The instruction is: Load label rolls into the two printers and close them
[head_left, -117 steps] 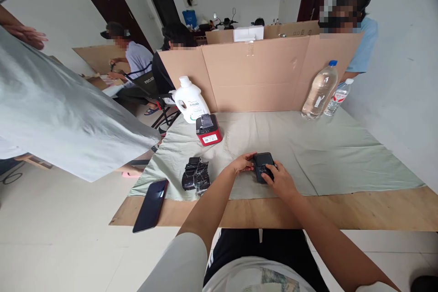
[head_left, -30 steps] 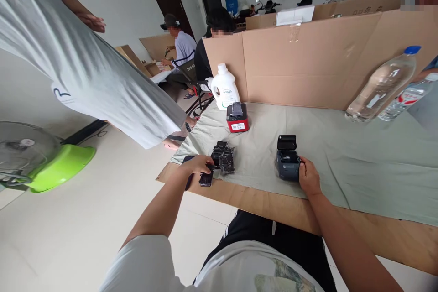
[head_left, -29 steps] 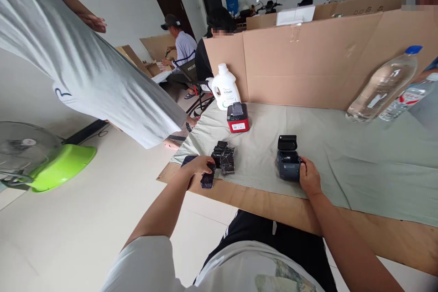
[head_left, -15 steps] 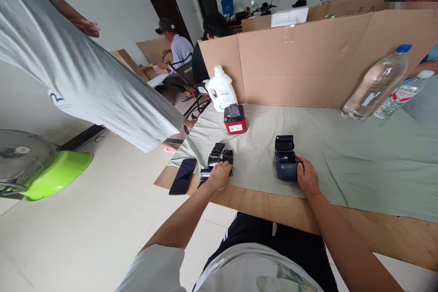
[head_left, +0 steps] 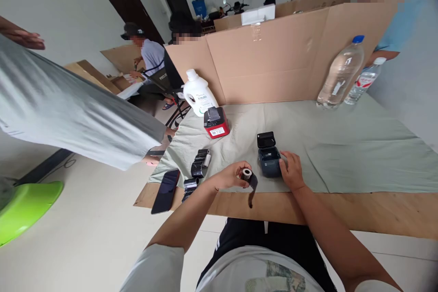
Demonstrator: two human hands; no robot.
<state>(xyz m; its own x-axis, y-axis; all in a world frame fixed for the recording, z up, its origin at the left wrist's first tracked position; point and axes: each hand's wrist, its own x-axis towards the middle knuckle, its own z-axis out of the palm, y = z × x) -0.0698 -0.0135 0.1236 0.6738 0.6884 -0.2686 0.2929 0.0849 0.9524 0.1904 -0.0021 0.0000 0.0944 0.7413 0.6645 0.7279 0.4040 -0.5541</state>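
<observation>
My left hand (head_left: 232,176) holds a small roll (head_left: 247,174) in black wrapping, with a loose black strip hanging from it over the table edge. My right hand (head_left: 290,170) rests against the right side of a small dark blue printer (head_left: 268,161) whose lid stands open. The roll is just left of the printer. Several more black-wrapped rolls (head_left: 199,168) lie on the green cloth (head_left: 342,146) to the left.
A black phone (head_left: 165,184) lies at the wooden table's left corner. A red printer (head_left: 216,123) and a white jug (head_left: 199,94) stand at the back left, two water bottles (head_left: 341,73) at the back right before a cardboard screen (head_left: 273,59). A person in grey (head_left: 68,109) stands left.
My left hand picked a wrapped roll from the pile at the left and carried it right, beside the open printer. My right hand stayed on the printer.
</observation>
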